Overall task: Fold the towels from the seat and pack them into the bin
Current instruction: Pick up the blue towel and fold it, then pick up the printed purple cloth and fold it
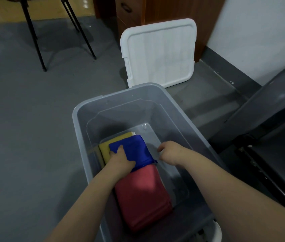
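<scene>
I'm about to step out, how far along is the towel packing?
Done: a folded red towel and yellow towel lie in the gray bin. In hand: the left hand presses the blue towel onto the yellow one; the right hand hovers beside it. Left: the white lid is off; what shows of the seat holds no towels.

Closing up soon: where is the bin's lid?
Head view, upper right of centre: the white lid is propped against the wooden cabinet, just behind the grey bin.

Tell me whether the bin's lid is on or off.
Off. The white lid stands propped against the wooden cabinet behind the grey bin, whose open top shows folded towels inside.
</scene>
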Action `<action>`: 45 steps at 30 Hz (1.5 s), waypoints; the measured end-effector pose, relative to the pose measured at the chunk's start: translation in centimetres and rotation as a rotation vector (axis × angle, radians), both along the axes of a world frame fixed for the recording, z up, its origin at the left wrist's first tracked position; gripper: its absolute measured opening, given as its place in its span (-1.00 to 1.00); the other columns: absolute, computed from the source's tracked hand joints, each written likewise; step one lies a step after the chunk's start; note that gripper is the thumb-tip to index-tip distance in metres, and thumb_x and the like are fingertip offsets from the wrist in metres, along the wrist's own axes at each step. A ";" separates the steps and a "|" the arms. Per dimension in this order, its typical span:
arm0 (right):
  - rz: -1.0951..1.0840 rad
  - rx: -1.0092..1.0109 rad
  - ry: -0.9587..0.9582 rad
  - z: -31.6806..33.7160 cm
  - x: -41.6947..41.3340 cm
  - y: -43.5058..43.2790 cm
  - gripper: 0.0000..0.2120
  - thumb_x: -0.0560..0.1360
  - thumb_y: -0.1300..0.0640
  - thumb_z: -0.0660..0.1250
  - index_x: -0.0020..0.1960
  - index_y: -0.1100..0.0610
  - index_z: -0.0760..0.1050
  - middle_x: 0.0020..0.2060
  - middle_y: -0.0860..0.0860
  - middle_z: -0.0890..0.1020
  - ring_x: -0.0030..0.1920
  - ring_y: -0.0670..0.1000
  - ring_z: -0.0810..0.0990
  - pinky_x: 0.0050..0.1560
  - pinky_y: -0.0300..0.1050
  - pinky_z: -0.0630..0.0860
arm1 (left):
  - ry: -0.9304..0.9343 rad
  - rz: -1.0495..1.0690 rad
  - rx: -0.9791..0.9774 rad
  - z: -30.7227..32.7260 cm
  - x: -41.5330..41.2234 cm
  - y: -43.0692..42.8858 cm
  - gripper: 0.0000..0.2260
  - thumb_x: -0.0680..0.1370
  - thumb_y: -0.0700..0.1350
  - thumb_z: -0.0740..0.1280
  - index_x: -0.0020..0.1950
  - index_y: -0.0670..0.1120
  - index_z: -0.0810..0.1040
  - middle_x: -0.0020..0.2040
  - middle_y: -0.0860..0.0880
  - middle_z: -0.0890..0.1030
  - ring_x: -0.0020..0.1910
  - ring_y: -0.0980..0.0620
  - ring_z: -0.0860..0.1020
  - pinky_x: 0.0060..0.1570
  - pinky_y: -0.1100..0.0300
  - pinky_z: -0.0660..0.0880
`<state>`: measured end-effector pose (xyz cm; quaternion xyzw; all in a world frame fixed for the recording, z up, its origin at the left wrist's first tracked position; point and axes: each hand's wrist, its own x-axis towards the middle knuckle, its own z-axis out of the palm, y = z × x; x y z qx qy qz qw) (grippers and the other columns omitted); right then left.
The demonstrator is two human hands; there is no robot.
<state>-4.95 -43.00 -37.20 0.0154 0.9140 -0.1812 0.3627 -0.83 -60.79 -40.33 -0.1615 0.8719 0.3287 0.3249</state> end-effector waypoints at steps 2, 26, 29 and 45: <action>-0.082 -0.066 0.071 0.8 0.0 0.2 -0.66 0.58 0.29 0.21 0.33 0.19 0.50 0.25 0.13 0.57 0.20 0.13 0.58 0.14 -0.08 0.54 | 0.050 0.046 0.043 1.1 -0.4 0.8 -0.39 0.56 -0.10 0.31 0.57 -0.16 0.18 0.51 -0.31 0.29 0.11 -0.18 0.57 0.01 0.09 0.50; -0.415 -0.167 0.693 20.3 8.2 18.5 -0.79 0.51 0.27 0.27 0.08 0.19 0.62 -0.03 0.11 0.67 0.02 0.07 0.62 -0.05 -0.15 0.49 | 0.701 -0.371 0.430 20.9 -0.3 24.8 -0.76 0.58 -0.18 0.30 0.23 -0.01 0.55 0.09 0.06 0.61 0.11 0.06 0.57 0.03 0.20 0.43; -0.487 -0.031 0.698 21.6 12.5 24.6 -0.77 0.55 0.24 0.25 0.15 0.15 0.60 0.01 0.08 0.66 0.04 0.06 0.61 -0.10 -0.21 0.40 | 0.716 -0.637 0.402 23.1 1.7 31.3 -0.79 0.58 -0.14 0.32 0.21 0.00 0.55 0.05 0.06 0.59 0.10 0.03 0.57 0.04 0.16 0.46; -1.054 0.406 0.953 16.1 23.5 43.1 -0.59 0.45 0.32 0.29 0.26 0.07 0.51 0.17 0.12 0.43 0.10 0.19 0.52 0.05 0.12 0.54 | 0.752 -1.062 0.142 21.7 6.4 51.1 -0.49 0.58 -0.18 0.28 0.50 0.07 0.26 0.35 -0.17 0.28 0.32 -0.22 0.32 0.15 -0.01 0.36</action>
